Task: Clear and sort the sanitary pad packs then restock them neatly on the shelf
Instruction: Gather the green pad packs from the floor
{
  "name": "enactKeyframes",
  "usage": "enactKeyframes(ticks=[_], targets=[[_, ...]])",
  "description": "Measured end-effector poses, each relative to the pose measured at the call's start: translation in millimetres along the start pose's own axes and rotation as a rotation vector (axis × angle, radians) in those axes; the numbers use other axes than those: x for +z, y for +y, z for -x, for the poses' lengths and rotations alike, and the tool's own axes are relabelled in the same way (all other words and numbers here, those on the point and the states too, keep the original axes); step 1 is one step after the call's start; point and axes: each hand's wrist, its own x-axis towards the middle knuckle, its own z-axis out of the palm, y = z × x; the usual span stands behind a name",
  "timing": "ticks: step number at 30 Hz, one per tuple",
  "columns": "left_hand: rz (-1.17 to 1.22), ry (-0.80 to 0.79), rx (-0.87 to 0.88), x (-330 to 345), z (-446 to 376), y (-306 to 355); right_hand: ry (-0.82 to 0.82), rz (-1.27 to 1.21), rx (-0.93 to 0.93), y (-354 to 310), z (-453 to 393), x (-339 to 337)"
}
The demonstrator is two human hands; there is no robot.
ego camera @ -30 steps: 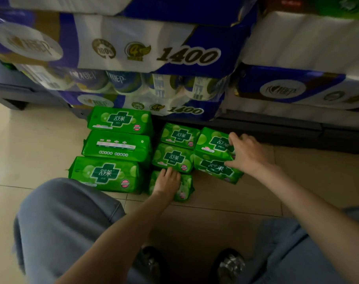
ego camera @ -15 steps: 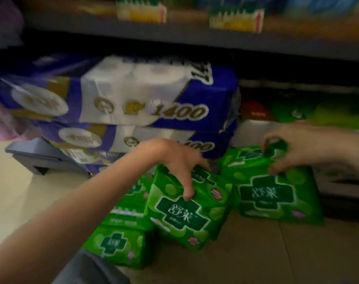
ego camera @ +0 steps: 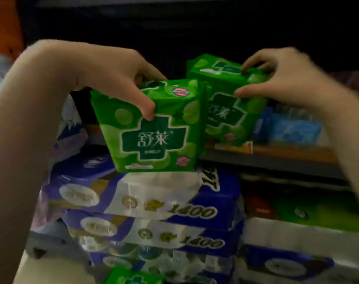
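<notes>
A stack of blue-and-white tissue roll bundles [ego camera: 154,206] marked 1400 is seen below, filling the lower middle of the view. Above and behind it, a shelf [ego camera: 287,158] is seen at right, its board edge running across, with blurred blue packs [ego camera: 291,128] lying on it. A green pad pack [ego camera: 154,128] is held upright in front of the shelf edge by the left hand [ego camera: 121,78]: its top is gripped from above, the thumb pressed on the printed front face and the fingers curled behind. A second green pad pack [ego camera: 229,99], touching the first at its right side, is gripped at its upper part by the right hand [ego camera: 283,78], its lower end at the shelf board. Another green pack [ego camera: 133,277] is partly seen at the bottom edge.
</notes>
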Motion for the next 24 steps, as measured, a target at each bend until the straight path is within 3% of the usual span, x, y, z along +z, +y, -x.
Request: enactKeyframes(ticks=[5, 10, 16, 18, 21, 24], targets=[[-0.074, 0.242, -0.112, -14.6, -10.4, -30.7, 0.007, -0.032, -0.137, -8.5, -62.4, 71.4], [-0.154, 0.338, -0.149, -26.8, -14.6, -49.3, -0.029, 0.039, -0.177, -16.1, -104.1, 86.6], [-0.115, 0.429, -0.104, -22.4, -30.4, -53.5, -0.277, 0.273, -0.066, 15.0, -115.5, 114.7], [-0.119, 0.444, -0.077, -20.6, -41.6, -55.8, -0.168, 0.223, -0.022, 20.2, -110.9, 117.6], [-0.149, 0.478, -0.038, -19.9, -56.8, -56.8, 0.161, 0.018, -0.083, 9.1, -96.2, 101.4], [-0.197, 0.515, 0.016, -19.7, -72.5, -50.2, 0.269, -0.073, -0.381, -10.7, -69.9, 83.0]])
